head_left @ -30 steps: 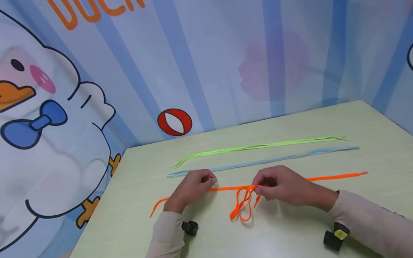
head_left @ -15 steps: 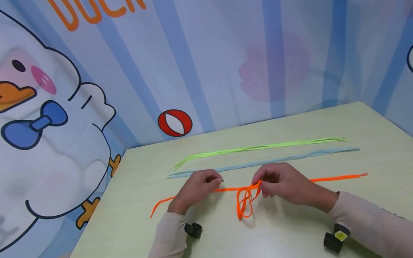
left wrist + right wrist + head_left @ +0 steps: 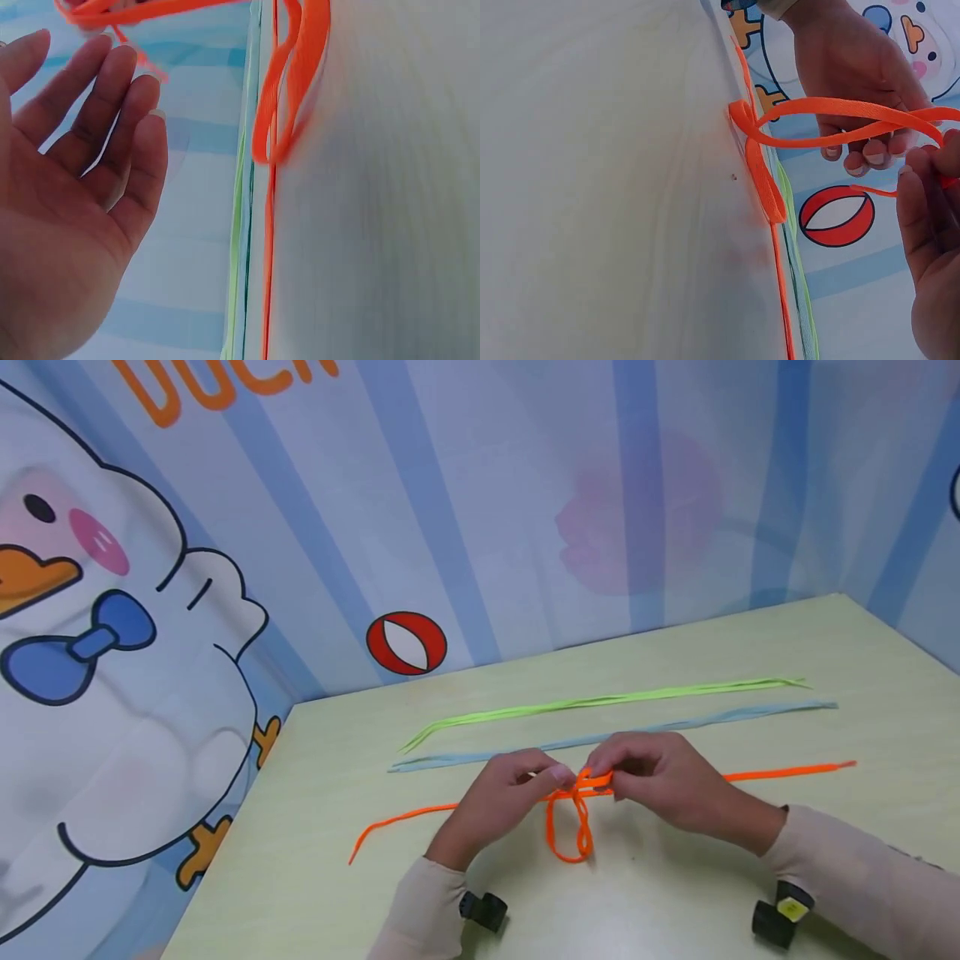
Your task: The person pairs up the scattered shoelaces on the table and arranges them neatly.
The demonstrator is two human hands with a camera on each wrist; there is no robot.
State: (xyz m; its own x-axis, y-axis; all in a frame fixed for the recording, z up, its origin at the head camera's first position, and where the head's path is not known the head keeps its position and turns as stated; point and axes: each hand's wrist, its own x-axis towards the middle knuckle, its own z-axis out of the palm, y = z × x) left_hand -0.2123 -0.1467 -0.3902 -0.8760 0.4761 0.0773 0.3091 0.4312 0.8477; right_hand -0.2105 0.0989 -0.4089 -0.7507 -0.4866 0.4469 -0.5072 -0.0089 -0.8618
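My right hand (image 3: pixel 667 781) pinches a bunched orange shoelace (image 3: pixel 584 839) between thumb and fingers, and loops of it hang down over the table. In the right wrist view, strands of this orange shoelace (image 3: pixel 829 107) run from the right fingertips (image 3: pixel 911 180) across in front of the left hand. My left hand (image 3: pixel 498 802) is close beside the loops, fingers loosely bent and apart from the thumb, as the left wrist view shows of the same hand (image 3: pixel 75 210). Another stretch of orange lace (image 3: pixel 787 772) lies lengthwise on the table behind both hands.
A light blue shoelace (image 3: pixel 720 718) lies beyond the hands, and a lime green shoelace (image 3: pixel 525 714) farther back, both stretched across the table (image 3: pixel 300 827). Behind stands a blue striped backdrop (image 3: pixel 510 527) with a printed duck. Each wrist carries a small black camera.
My left hand has moved right, up to the orange loops. My right hand has risen slightly, still pinching the lace, and the hanging loops have changed shape.
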